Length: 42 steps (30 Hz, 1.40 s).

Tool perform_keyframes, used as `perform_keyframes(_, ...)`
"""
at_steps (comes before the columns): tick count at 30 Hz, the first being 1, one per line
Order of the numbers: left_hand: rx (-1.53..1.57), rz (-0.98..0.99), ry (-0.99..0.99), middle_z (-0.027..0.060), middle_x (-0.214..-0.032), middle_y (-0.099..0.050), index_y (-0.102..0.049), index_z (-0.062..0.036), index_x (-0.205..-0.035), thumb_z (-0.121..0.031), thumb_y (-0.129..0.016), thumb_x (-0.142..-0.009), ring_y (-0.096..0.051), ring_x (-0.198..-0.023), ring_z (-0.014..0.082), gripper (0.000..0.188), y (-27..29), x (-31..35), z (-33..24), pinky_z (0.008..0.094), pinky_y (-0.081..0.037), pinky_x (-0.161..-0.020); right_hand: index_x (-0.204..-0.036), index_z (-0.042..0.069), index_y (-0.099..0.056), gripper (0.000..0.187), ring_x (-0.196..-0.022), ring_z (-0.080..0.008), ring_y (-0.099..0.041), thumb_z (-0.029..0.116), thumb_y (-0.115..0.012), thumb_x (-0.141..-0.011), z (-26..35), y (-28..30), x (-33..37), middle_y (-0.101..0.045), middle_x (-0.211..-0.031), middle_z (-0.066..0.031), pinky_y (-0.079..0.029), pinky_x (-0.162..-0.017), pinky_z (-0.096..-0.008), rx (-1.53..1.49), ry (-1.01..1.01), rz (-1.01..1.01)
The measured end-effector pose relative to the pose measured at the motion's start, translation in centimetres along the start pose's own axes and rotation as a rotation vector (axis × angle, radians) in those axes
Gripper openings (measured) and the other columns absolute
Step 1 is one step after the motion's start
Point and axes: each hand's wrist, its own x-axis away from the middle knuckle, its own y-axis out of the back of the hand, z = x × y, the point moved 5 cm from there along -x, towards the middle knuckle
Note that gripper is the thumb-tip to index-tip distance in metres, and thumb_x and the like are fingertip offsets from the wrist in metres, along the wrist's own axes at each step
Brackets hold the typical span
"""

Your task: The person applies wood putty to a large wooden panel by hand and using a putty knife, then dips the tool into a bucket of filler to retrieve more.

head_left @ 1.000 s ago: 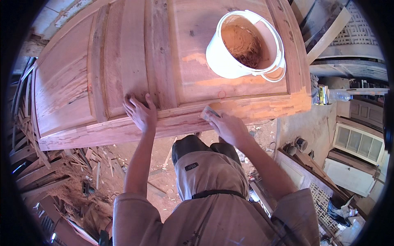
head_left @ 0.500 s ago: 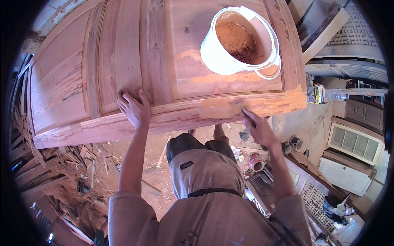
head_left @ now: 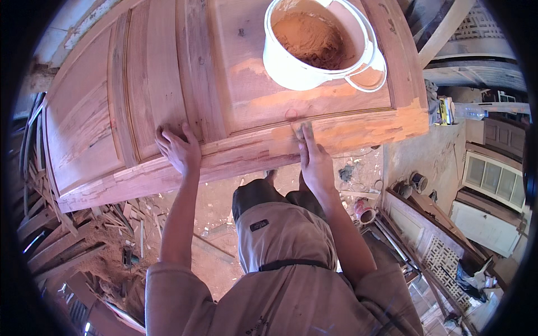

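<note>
A reddish-brown wooden panelled door (head_left: pixel 162 73) lies in front of me. My left hand (head_left: pixel 180 148) rests on its near edge, the fingers laid over the wood and holding nothing. Farther right, my right hand (head_left: pixel 316 162) is closed on a putty knife (head_left: pixel 295 132), mostly hidden by the fingers, at the near frame of the door. Around it the wood is smeared with orange putty (head_left: pixel 358 127). A white bucket (head_left: pixel 286 75) with orange-brown powder (head_left: pixel 311 36) inside stands on the door's right part, its round lid or scoop-like piece (head_left: pixel 367 78) beside the rim.
Wood scraps (head_left: pixel 126 218) and sawdust cover the floor at the left. On the right are a paint tin (head_left: pixel 364 213), leaning boards (head_left: pixel 431 224), a white glazed frame (head_left: pixel 487 179) and a plastic bottle (head_left: pixel 469 111). My legs stand close beneath the door's near edge.
My right hand has moved left along the door's near frame and turned more upright, still gripping the putty knife. My left hand stays on the door. The whole view has shifted slightly.
</note>
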Motion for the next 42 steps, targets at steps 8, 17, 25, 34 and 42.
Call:
perform_keyframes(8, 0.003, 0.003, -0.011, 0.0247, -0.138, -0.045, -0.048, 0.0052, -0.129, -0.044, -0.056, -0.098, -0.046, -0.126, 0.0423, 0.059, -0.2, -0.2, -0.5, 0.0512, -0.038, -0.106, -0.15, 0.021, -0.043, 0.049, -0.074, -0.0425, -0.067, 0.024, -0.053, -0.102, -1.2, 0.0, 1.7, -0.066, -0.084, -0.0244, -0.055, -0.064, -0.0526, 0.056, 0.031, -0.061)
perform_keyframes(17, 0.039, 0.005, 0.025, 0.0255, -0.138, -0.046, -0.049, 0.0049, -0.126, -0.043, -0.058, -0.096, -0.042, -0.131, 0.0422, 0.058, 0.2, -0.3, -0.3, 0.0521, -0.034, -0.11, -0.144, 0.026, -0.051, 0.046, -0.065, -0.0406, -0.063, 0.027, -0.058, -0.099, 0.7, 3.8, -1.3, -0.061, -0.074, -0.0199, -0.052, -0.063, -0.0518, 0.259, 0.33, 0.338)
perform_keyframes(25, 0.027, 0.03, 0.031, 0.0259, -0.141, -0.044, -0.048, 0.0056, -0.129, -0.044, -0.056, -0.097, -0.041, -0.133, 0.0423, 0.06, -0.3, 0.1, -0.1, 0.0521, -0.033, -0.11, -0.133, 0.031, -0.059, 0.035, -0.069, -0.0387, -0.066, 0.031, -0.057, -0.098, 0.3, 6.0, -6.3, -0.068, -0.082, -0.0176, -0.054, -0.063, -0.0511, 0.415, 0.416, 0.533)
perform_keyframes(34, 0.035, 0.016, 0.046, 0.0248, -0.141, -0.045, -0.049, 0.0034, -0.127, -0.045, -0.056, -0.097, -0.042, -0.132, 0.0418, 0.057, 0.3, -0.1, -0.4, 0.0518, -0.034, -0.11, -0.137, 0.012, -0.058, 0.04, -0.101, -0.0324, -0.07, 0.028, -0.057, -0.101, -6.5, 13.1, -2.7, -0.069, -0.117, -0.0228, -0.053, -0.09, -0.0417, 0.179, 0.005, 0.564)
perform_keyframes(42, 0.038, -0.013, 0.015, 0.0235, -0.139, -0.046, -0.05, 0.0035, -0.124, -0.044, -0.058, -0.096, -0.043, -0.131, 0.0418, 0.055, 0.2, -0.2, -0.4, 0.0519, -0.035, -0.109, -0.15, 0.009, -0.043, 0.052, -0.054, -0.0099, -0.056, 0.03, -0.055, -0.104, -5.5, 7.3, 5.3, -0.063, -0.078, -0.0056, -0.047, -0.049, -0.0269, -0.646, -0.483, 0.404)
